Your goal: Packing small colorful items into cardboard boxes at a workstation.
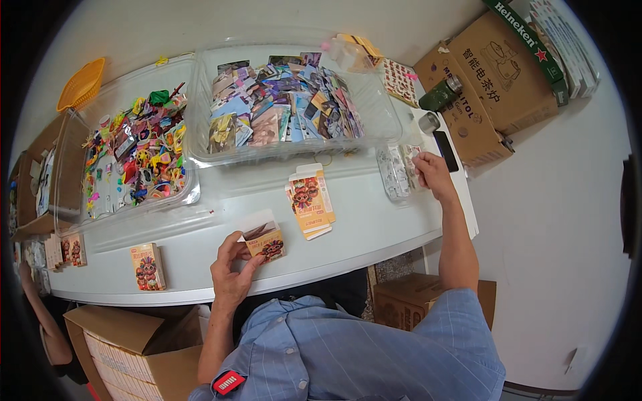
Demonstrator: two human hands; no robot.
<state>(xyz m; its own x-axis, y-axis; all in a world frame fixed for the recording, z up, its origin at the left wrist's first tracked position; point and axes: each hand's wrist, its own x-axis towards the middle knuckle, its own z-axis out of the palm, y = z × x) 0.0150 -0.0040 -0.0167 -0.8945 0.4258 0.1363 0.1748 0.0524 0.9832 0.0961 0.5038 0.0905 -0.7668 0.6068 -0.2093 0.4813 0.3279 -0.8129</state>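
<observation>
My left hand (233, 271) grips a small orange cardboard box (273, 248) near the table's front edge. The box stands with its top flap up, and cartoon figures are printed on its side. My right hand (436, 176) is stretched out to the right, its fingers pinched together over a clear plastic tray (394, 175) of small patterned pieces. What the pinch holds is too small to make out. Between the hands lie several flattened orange boxes (311, 207) in a stack. Left of my left hand, a closed orange box (148, 267) rests on the table.
Farther back, one clear bin (200, 144) holds many picture cards, another (73, 200) colourful trinkets. A green bottle (440, 95), a metal cup (429, 122) and a black phone (445, 151) line the right side. A co-worker's arm (50, 327) shows at far left, beside an open carton (157, 344).
</observation>
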